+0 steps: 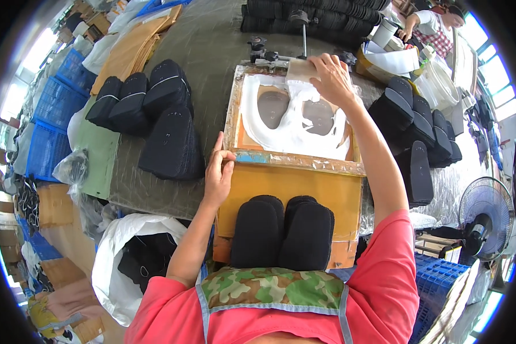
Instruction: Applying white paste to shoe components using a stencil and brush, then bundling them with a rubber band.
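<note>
A wooden screen-printing frame (304,161) lies in front of me, with thick white ink (294,123) spread over its mesh around two rounded, greyish clear areas. At the frame's near left corner, my left hand (218,176) has its fingers closed on the wood, one finger lying along the side. My right hand (333,80) is at the far edge, holding a flat, pale squeegee (301,70) whose lower edge meets the ink. Close to my apron, two stacks of black sole-shaped pads (258,234) rest on a yellow-brown board (281,182).
Bundled black pads (169,143) stand left of the frame, with more bundles (415,172) on the right. Behind the frame is a metal clamp (269,55). A white sack (120,241) sits low left, a fan (484,221) at right. Another person (433,28) works far right.
</note>
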A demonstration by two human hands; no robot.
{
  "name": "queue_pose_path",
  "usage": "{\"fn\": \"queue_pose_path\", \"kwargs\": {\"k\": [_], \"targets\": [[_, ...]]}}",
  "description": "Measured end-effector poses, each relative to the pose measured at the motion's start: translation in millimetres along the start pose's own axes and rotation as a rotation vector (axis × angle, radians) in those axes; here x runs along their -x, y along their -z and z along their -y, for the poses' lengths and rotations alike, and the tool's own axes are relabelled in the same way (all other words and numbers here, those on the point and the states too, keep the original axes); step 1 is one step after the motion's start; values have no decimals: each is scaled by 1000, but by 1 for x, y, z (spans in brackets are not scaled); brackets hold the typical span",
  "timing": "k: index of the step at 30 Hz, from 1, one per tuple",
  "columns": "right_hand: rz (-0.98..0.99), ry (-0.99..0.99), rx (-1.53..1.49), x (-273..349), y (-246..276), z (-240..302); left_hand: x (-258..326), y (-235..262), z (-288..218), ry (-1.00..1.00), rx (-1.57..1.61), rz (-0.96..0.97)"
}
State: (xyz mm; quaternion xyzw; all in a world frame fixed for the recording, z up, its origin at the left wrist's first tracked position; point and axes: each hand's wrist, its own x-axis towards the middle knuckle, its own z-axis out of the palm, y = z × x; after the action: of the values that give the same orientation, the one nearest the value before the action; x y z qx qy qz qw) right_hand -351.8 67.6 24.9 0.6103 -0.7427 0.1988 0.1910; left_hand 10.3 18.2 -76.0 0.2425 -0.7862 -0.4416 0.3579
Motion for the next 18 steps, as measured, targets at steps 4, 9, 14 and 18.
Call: {"fn": "queue_pose_path", "kwargs": {"k": [4, 9, 14, 18], "targets": [[178, -15, -236, 46, 7, 14, 3, 4, -7, 28, 4, 0], [323, 29, -314, 90, 64, 28, 5, 9, -1, 11, -21, -40], [31, -160, -159, 48, 23, -11, -3, -2, -2, -75, -50, -24], [104, -192, -23, 78, 17, 23, -1, 0, -8, -29, -8, -35]]}}
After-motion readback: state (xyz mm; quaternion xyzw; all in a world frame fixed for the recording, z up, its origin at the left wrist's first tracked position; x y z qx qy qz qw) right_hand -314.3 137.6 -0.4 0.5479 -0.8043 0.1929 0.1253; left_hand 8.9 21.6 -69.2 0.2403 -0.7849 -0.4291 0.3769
